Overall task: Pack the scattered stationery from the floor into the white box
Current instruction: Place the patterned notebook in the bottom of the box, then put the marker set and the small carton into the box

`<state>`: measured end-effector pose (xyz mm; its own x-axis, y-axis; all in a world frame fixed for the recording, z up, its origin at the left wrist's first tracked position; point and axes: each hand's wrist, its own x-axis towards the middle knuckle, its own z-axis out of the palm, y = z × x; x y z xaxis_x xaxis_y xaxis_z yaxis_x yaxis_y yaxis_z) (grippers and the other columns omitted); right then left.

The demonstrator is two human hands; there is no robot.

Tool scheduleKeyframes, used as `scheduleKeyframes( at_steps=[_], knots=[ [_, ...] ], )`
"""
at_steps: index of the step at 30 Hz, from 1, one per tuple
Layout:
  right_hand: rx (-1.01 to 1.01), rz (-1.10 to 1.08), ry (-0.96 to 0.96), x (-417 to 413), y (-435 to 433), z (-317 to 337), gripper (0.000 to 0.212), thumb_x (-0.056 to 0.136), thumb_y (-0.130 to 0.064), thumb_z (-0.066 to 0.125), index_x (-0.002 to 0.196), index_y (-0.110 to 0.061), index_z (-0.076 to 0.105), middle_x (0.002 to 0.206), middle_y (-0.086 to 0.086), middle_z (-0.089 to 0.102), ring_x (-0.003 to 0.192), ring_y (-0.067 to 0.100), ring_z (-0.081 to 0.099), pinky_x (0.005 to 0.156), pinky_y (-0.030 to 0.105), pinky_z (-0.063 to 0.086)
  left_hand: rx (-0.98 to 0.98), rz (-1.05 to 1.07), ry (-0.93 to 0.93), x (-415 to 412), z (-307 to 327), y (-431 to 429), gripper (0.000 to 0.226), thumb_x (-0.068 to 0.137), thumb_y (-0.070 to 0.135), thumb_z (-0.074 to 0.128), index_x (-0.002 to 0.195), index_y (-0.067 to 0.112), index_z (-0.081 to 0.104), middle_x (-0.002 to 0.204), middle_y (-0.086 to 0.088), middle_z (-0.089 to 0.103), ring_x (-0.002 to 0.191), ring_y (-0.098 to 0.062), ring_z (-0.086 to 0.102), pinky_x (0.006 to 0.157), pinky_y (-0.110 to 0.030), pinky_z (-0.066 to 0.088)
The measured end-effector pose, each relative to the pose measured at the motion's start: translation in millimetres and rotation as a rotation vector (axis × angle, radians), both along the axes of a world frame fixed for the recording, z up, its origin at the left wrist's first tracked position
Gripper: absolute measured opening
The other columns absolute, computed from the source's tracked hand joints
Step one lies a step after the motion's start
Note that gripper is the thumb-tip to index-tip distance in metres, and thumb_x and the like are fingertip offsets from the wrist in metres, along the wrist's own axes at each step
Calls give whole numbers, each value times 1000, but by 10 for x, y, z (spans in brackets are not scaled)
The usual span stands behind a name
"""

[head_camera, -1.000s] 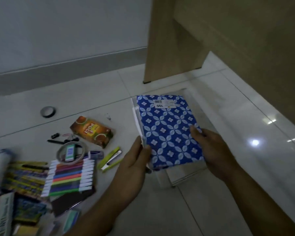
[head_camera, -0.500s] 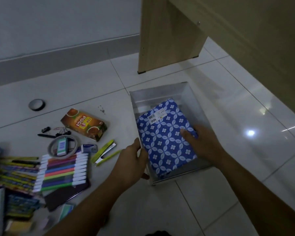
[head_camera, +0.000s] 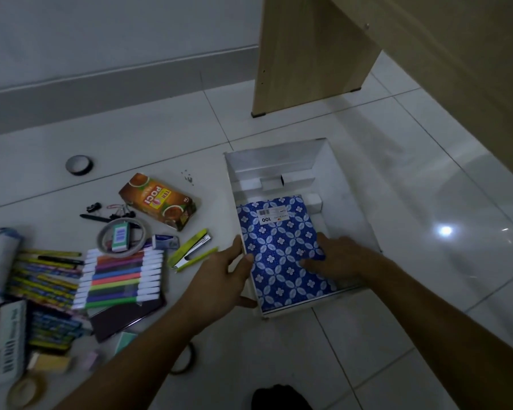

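The white box [head_camera: 279,161] stands open on the tiled floor. A blue flower-patterned notebook [head_camera: 279,247] lies flat inside it, against the left wall. My right hand [head_camera: 338,258] rests with flat fingers on the notebook's right side. At the box's left wall my left hand [head_camera: 219,279] touches the notebook's left edge with loose fingers. Left of the box lie a pack of coloured markers [head_camera: 119,279], a green stapler [head_camera: 190,250], pencil packs [head_camera: 45,279], a tape ring holding an eraser [head_camera: 120,238] and binder clips [head_camera: 122,213].
An orange tea carton [head_camera: 157,201] lies near the box, and a dark tape roll [head_camera: 79,164] sits farther back. A wooden furniture panel [head_camera: 308,54] rises behind the box. Books and a tan tape roll [head_camera: 25,392] are at the lower left. Bare tiles lie to the right.
The notebook has gone down from above the box to lie flat inside it. My right hand has flattened on its cover, and my left hand has eased its hold on the edge.
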<state>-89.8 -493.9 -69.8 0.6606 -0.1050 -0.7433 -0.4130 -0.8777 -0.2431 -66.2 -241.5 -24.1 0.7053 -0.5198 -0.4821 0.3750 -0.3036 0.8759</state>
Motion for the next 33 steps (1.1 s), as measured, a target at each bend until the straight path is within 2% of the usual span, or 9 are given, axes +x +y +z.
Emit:
scheduleKeyframes(
  at_steps=[3,9,14,18,21,23,25,28,33],
  knots=[
    [-212,202,3,34,-6,-6,81,88,-70,40,146,-13,30,145,15,40,133,33,35,114,42,27,16,33,9,-24,-30,-2,62,94,38,47,150,24,24,142,5,49,112,-17,61,59,-28,59],
    [-311,165,-158,171,196,161,73,87,-62,53,141,-16,36,141,14,42,126,31,43,104,43,40,85,80,-28,12,-108,97,51,93,37,54,140,25,42,128,13,56,102,-7,63,66,-27,60],
    [72,-59,-798,386,799,486,36,95,-34,56,125,-14,54,122,8,55,110,24,54,94,43,48,204,188,-158,185,-164,438,21,94,28,55,113,22,63,110,3,67,97,-13,66,85,-44,56],
    [193,121,-1010,710,1368,666,26,92,-28,60,113,-13,57,111,5,56,102,20,56,85,38,51,285,323,-229,329,-198,744,10,93,27,56,94,26,66,94,7,68,90,-14,65,70,-34,54],
    [221,217,-900,971,1743,561,31,90,-29,60,116,-13,53,118,8,51,106,24,53,83,38,50,361,421,-297,400,-275,971,8,92,25,57,87,27,64,89,15,67,88,-4,63,66,-17,45],
    [174,260,-748,1163,1962,410,43,89,-31,61,125,-12,47,127,13,45,112,31,50,88,42,49,469,530,-337,408,-356,1145,5,89,22,60,89,24,64,89,11,67,88,-10,63,64,-16,42],
    [79,308,-616,1356,2121,249,58,88,-35,61,135,-12,37,137,18,36,121,38,42,95,45,45,646,618,-370,407,-485,1318,20,85,20,64,104,13,64,108,-8,64,101,-25,61,76,-27,48],
    [1,318,-480,1604,2262,40,76,86,-42,62,145,-16,23,145,20,27,129,42,34,101,50,40,863,678,-119,376,-663,1554,57,82,26,67,128,4,43,135,-22,41,124,-41,41,101,-46,39],
    [3,319,-358,1757,2327,-228,88,83,-45,67,149,-20,14,142,22,31,126,43,40,100,49,42,762,699,-30,377,-787,1770,66,72,29,80,122,5,44,123,-19,56,113,-38,54,93,-50,48]
  ],
)
